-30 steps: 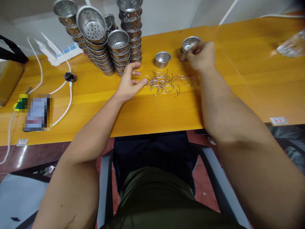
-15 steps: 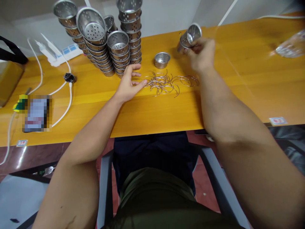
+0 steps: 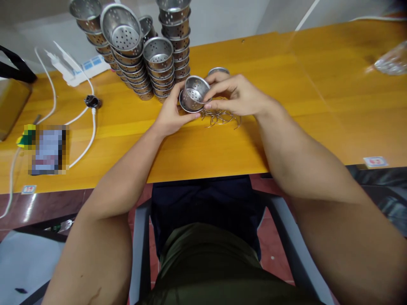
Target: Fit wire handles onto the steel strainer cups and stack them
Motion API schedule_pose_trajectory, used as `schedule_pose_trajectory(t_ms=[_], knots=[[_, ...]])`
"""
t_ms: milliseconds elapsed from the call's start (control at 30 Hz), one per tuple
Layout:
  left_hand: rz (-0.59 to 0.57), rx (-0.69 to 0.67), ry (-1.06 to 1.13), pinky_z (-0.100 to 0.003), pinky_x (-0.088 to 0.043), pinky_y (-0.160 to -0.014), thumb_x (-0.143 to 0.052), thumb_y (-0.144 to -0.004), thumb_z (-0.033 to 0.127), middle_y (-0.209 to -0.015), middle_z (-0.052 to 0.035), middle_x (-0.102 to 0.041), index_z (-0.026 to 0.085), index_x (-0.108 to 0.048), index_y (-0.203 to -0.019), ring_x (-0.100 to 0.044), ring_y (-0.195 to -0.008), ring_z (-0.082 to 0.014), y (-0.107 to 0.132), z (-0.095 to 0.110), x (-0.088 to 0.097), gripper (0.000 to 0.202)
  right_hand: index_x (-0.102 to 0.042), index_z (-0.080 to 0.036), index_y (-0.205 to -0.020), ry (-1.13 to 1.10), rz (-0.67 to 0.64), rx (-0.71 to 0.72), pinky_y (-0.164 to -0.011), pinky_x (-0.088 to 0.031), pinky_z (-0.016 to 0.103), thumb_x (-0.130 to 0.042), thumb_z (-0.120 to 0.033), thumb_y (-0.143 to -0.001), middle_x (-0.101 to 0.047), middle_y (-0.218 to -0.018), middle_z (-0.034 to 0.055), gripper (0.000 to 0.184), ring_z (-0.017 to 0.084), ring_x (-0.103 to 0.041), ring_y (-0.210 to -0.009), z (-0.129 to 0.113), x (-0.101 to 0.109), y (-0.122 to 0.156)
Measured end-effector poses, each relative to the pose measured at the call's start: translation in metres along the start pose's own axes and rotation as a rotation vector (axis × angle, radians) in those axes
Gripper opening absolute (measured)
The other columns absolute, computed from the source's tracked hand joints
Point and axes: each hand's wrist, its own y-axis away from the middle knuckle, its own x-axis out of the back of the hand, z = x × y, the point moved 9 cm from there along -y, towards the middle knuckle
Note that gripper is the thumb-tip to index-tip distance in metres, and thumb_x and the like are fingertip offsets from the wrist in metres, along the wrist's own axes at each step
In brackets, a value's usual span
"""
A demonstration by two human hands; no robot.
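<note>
Head view: left hand (image 3: 173,112), half-curled, is gripping cups (image 3: 194,92), probably for steadying. Right hand (image 3: 238,96) is pinching their side.

Workshop: bench (image 3: 206,156), stacked metal cups (image 3: 129,63)

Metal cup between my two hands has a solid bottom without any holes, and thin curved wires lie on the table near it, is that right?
Not quite: the metal cup between your left hand and right hand has holes in its bottom, as the head view shows. Thin curved wires do lie on the table near it.
</note>
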Motion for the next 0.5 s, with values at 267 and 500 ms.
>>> schedule_pose_trajectory(t_ms=[267, 500], knots=[[0.039, -0.004, -0.018, -0.059, -0.055, -0.144, -0.097, -0.098, 0.087, -0.182, -0.0201, -0.056, 0.032, -0.044, -0.181, -0.063, -0.169, -0.0459, 0.001, -0.004, 0.005, 0.113, -0.087, -0.045, -0.11, 0.247, 0.605, -0.084, -0.124, -0.061, 0.075, -0.069, -0.111, -0.093, -0.077, -0.155, 0.0062, 0.071, 0.05, -0.055, -0.16, -0.011, 0.056, 0.015], [0.072, 0.04, 0.067, -0.055, -0.07, -0.127, -0.088, -0.101, 0.097, -0.176, -0.0197, -0.059, 0.036, -0.037, -0.181, -0.068, -0.164, -0.0421, 0.002, -0.014, -0.001, 0.113, -0.089, -0.042, -0.102, 0.144, 0.269, 0.002, -0.125, -0.062, 0.073, -0.099, -0.095, -0.085, -0.078, -0.147, 0.0066, 0.057, 0.049, -0.066, -0.147, -0.02, 0.01, 0.005]])
